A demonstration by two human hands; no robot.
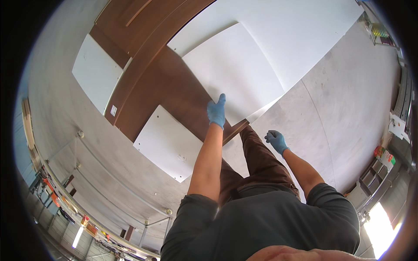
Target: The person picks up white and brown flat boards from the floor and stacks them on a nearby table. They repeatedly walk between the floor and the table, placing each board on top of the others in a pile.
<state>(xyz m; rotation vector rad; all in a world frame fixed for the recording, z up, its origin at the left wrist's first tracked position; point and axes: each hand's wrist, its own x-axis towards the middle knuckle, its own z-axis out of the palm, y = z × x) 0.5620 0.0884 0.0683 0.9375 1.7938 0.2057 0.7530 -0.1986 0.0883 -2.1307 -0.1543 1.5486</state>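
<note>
A white rectangular panel (237, 65) lies at the upper middle, partly over a brown board structure (170, 82) and a larger white panel (300, 30). My left hand (216, 113), in a blue glove, is closed on the near left edge of the smaller panel. Its thumb points away from me along the surface, and the other fingers are partly hidden. My right hand (277, 141), also blue-gloved, hangs apart from the panels over the floor, beside my right leg. Its fingers are curled in; whatever they hold, if anything, cannot be made out.
Two smaller white panels, one nearer (167, 143) and one farther left (96, 71), adjoin the brown structure. A metal-tube frame on casters (117, 174) stands at lower left. Shelving with bins (374, 176) lines the right. The floor (313, 130) is grey concrete.
</note>
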